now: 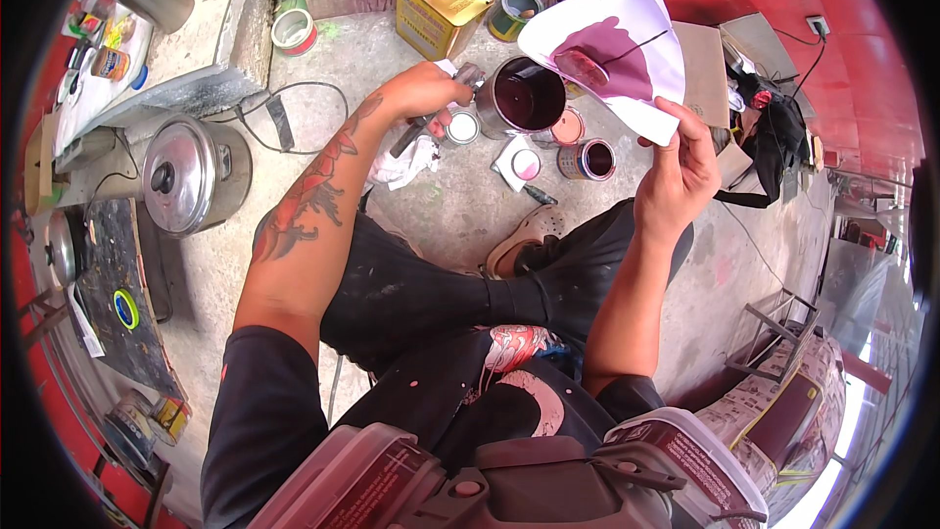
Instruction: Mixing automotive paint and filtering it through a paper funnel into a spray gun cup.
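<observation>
My left hand point(434, 96) is closed around a spray gun point(471, 75) with metal knobs; its dark handle end sticks out below my fingers. The gun's round metal cup point(526, 98) is uncovered and has dark red paint inside. My right hand point(681, 171) pinches the lower corner of a white paper sheet point(658, 20), which is curved and tilted above and to the right of the cup. A wet dark red paint patch point(627, 29) covers the sheet's middle, with a thin dark line across it. Whether the paper touches the cup cannot be seen.
A gold metal can point(441, 8), a green-rimmed can point(514, 16) and a white-rimmed can point(294, 31) stand farther back. Near the cup are a small dark red paint can point(587, 160) and a white rag point(406, 162). A lidded pot point(196, 176) stands left; a bag point(778, 152) lies right.
</observation>
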`<action>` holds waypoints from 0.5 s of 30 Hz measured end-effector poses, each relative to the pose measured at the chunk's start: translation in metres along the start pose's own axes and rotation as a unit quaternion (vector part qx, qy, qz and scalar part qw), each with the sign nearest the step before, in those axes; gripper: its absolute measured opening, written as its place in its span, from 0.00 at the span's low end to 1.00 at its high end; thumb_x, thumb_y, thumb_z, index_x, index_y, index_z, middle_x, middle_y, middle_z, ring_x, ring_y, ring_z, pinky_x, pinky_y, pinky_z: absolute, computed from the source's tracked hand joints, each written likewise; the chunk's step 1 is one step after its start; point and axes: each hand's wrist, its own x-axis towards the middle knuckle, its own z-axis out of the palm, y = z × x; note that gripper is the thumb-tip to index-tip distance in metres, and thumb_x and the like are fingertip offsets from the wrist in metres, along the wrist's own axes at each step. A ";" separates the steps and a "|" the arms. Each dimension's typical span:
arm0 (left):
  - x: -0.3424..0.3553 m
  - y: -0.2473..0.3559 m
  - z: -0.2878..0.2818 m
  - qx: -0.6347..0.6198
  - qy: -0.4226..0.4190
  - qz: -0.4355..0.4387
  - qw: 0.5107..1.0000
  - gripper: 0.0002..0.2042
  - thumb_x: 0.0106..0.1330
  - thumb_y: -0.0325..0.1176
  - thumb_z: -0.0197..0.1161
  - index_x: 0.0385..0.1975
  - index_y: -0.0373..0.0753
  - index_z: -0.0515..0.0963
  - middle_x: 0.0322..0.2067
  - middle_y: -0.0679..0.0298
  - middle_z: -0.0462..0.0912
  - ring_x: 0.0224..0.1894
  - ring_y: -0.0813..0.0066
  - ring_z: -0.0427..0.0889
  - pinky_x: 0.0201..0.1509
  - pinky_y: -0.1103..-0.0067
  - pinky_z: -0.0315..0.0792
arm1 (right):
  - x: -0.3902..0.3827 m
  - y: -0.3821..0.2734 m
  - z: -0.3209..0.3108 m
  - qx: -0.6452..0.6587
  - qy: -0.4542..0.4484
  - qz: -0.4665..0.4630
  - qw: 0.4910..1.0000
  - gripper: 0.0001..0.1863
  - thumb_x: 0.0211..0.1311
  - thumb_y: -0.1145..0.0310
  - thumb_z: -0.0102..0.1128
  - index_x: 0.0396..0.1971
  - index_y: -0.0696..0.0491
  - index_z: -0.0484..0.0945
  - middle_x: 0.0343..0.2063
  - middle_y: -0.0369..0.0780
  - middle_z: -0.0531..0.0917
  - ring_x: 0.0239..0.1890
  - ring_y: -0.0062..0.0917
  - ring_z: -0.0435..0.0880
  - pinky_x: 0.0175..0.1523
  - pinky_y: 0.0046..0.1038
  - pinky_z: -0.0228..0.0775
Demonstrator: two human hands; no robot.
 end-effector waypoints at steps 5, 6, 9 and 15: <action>0.000 0.000 0.000 0.000 -0.002 0.002 1.000 0.16 0.61 0.39 0.61 0.36 0.28 0.77 0.22 0.56 0.78 0.18 0.71 0.79 0.25 0.79 0.73 | 0.000 0.000 0.000 -0.003 0.000 0.000 1.000 0.08 0.62 0.81 0.57 0.40 0.63 0.80 0.39 0.40 0.80 0.42 0.20 0.77 0.49 0.20 0.67; 0.000 0.000 0.000 0.000 -0.002 0.002 1.000 0.16 0.61 0.39 0.61 0.36 0.28 0.77 0.22 0.56 0.78 0.18 0.71 0.79 0.24 0.79 0.73 | -0.001 0.000 0.000 -0.003 0.002 0.000 1.000 0.08 0.62 0.81 0.57 0.40 0.63 0.80 0.39 0.40 0.80 0.42 0.20 0.77 0.49 0.20 0.67; -0.001 0.000 0.000 0.002 -0.002 0.000 1.000 0.16 0.61 0.39 0.61 0.35 0.29 0.77 0.22 0.56 0.78 0.18 0.71 0.79 0.24 0.79 0.73 | -0.001 0.000 0.000 -0.006 0.001 -0.003 1.000 0.08 0.62 0.81 0.56 0.40 0.63 0.80 0.39 0.41 0.80 0.43 0.20 0.77 0.50 0.20 0.67; 0.000 0.000 0.000 0.006 -0.004 0.000 1.000 0.15 0.61 0.39 0.61 0.35 0.29 0.77 0.22 0.57 0.78 0.18 0.71 0.79 0.24 0.79 0.72 | -0.001 0.001 -0.001 -0.003 0.001 -0.005 1.000 0.08 0.62 0.81 0.57 0.40 0.63 0.79 0.40 0.41 0.80 0.43 0.20 0.78 0.50 0.21 0.67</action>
